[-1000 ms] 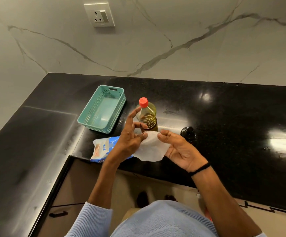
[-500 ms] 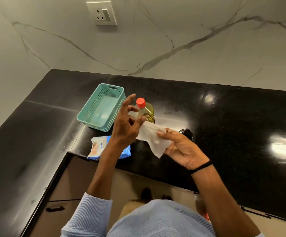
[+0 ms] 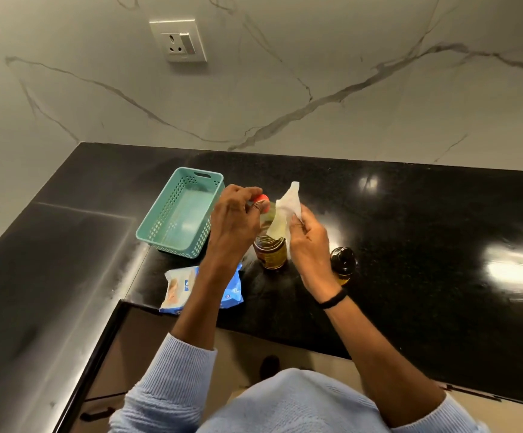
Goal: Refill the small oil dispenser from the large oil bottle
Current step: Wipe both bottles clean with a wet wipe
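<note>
Left hand [image 3: 233,220] pinches the red screw cap [image 3: 261,200] of the large clear plastic oil bottle [image 3: 271,251], and right hand [image 3: 305,242] grips a crumpled white paper wipe [image 3: 286,210] beside the neck. Bottle stands upright near the front edge of the glossy black stone counter [image 3: 410,229]. Likely weighty, thin-walled and slick, so grip the ribbed body. Small dark glass oil dispenser [image 3: 343,264] just to its right, rigid and breakable. Teal perforated plastic basket [image 3: 172,245] sits behind-left, soft blue-white wipes pack [image 3: 177,285] at the front edge.

Left hand [image 3: 233,218] grips red cap [image 3: 261,200]; right hand [image 3: 307,242] holds wipe [image 3: 285,214].
</note>
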`<state>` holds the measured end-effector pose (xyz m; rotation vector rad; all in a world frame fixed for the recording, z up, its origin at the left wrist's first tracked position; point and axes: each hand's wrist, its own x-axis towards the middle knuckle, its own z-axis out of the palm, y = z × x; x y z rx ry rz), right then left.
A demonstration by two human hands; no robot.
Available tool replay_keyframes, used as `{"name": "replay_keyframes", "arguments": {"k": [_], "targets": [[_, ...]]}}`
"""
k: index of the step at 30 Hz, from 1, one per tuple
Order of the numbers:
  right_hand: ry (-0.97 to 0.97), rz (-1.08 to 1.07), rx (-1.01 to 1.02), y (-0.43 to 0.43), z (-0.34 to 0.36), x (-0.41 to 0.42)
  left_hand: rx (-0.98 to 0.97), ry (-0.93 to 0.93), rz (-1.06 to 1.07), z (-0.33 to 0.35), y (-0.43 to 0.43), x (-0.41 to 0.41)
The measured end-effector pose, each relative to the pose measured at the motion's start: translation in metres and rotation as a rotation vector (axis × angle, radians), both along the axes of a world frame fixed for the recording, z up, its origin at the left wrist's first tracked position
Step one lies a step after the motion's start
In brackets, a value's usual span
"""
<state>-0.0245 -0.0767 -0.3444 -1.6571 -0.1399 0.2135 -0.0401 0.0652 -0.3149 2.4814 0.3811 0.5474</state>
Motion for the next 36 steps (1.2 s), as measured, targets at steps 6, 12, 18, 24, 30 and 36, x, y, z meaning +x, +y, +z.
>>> {"name": "replay_keyframes", "arguments": {"k": [6,12,18,24,30,36], "targets": [[0.08,-0.398,0.035,-0.009,0.002,0.021,0.002,0.003,-0.013,0.0,0.002,0.0],[-0.04,-0.062,-0.03,0.006,0.004,0.008,-0.011,0.024,-0.005,0.001,0.001,0.003],[-0.216,0.264,-0.205,0.035,-0.033,-0.011,0.004,0.028,0.053,0.002,0.005,0.008],[0.05,0.333,0.057,0.024,-0.053,0.036,0.026,0.073,0.013,0.006,0.002,0.009],[0.291,0.509,-0.117,0.013,-0.117,0.038,0.046,0.134,0.019,0.007,0.004,0.008],[0.563,0.037,0.072,0.013,-0.121,0.017,0.048,0.161,-0.036,0.014,0.012,-0.003]]}}
